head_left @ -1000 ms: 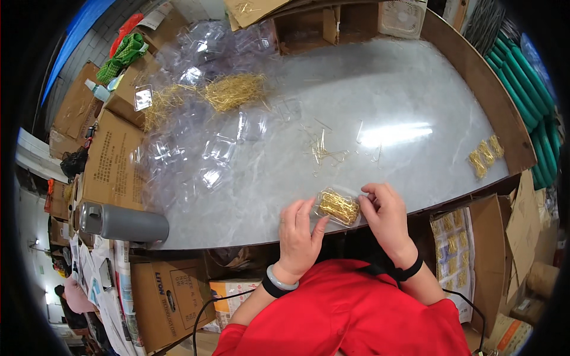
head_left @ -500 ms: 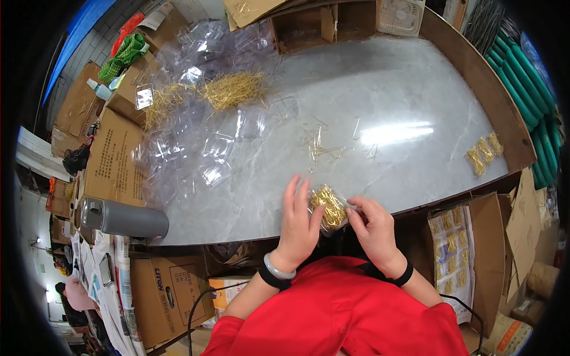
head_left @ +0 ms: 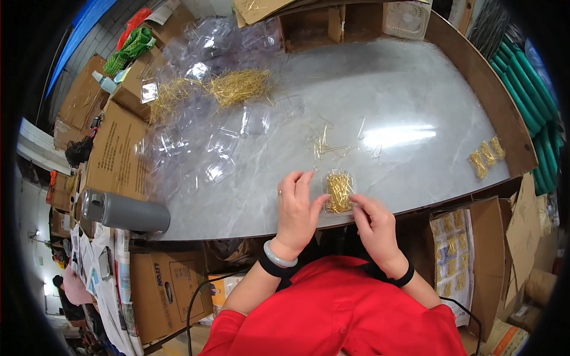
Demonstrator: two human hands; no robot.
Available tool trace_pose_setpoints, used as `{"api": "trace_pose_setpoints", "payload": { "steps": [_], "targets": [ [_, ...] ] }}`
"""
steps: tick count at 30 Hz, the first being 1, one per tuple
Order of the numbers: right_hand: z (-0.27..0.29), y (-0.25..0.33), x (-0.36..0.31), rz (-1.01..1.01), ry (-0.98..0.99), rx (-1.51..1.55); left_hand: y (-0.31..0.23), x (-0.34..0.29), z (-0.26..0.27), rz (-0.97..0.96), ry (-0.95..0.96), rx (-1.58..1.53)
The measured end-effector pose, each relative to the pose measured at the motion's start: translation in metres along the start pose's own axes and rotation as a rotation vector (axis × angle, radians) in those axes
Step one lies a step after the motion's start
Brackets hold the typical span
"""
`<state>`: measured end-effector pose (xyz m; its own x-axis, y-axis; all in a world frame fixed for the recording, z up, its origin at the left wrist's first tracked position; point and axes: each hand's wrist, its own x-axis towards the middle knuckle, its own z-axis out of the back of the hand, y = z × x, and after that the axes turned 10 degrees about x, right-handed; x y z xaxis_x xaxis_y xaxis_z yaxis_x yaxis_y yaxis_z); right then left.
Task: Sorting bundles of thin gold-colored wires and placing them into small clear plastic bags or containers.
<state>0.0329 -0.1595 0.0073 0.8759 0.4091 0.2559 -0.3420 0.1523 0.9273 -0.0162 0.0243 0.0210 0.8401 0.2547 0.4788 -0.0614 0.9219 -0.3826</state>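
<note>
A small clear plastic box (head_left: 338, 191) packed with gold-coloured wire hooks lies on the grey table near its front edge, between my two hands. At its left is my left hand (head_left: 297, 207), fingers stretched out and thumb tip against or close to the side. My right hand (head_left: 375, 228) is at the box's right edge, with the index fingertip at the rim and the thumb a little apart from it. Just beyond the box, several loose gold hooks (head_left: 323, 145) are scattered on the tabletop.
Empty clear plastic boxes (head_left: 172, 142) heap up on the left, with a pile of gold hooks (head_left: 240, 87) among them. A grey bottle (head_left: 130, 212) lies by the left front edge. Several gold hook bundles (head_left: 488, 155) sit at right, near the wooden table rim (head_left: 484, 86).
The filled plastic box, earlier tilted between my hands at the table edge, now lies flat and slightly farther onto the table. My right thumb has moved away from its edge.
</note>
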Motion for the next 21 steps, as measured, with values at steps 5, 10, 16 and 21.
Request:
{"api": "trace_pose_setpoints", "payload": {
  "steps": [5, 10, 16, 21],
  "targets": [
    [-0.003, 0.007, -0.008, -0.061, 0.191, 0.137, -0.008, -0.017, -0.004, 0.056, 0.062, -0.092],
    [-0.006, 0.017, -0.01, 0.0, 0.218, 0.133, -0.002, -0.022, -0.014, -0.017, 0.061, -0.101],
    [0.008, 0.008, 0.03, 0.251, -0.074, -0.135, -0.005, -0.022, -0.017, -0.059, 0.031, -0.072],
    [-0.01, 0.004, 0.025, 0.328, 0.051, -0.123, 0.003, -0.023, -0.021, -0.045, 0.045, -0.126]
  ]
}}
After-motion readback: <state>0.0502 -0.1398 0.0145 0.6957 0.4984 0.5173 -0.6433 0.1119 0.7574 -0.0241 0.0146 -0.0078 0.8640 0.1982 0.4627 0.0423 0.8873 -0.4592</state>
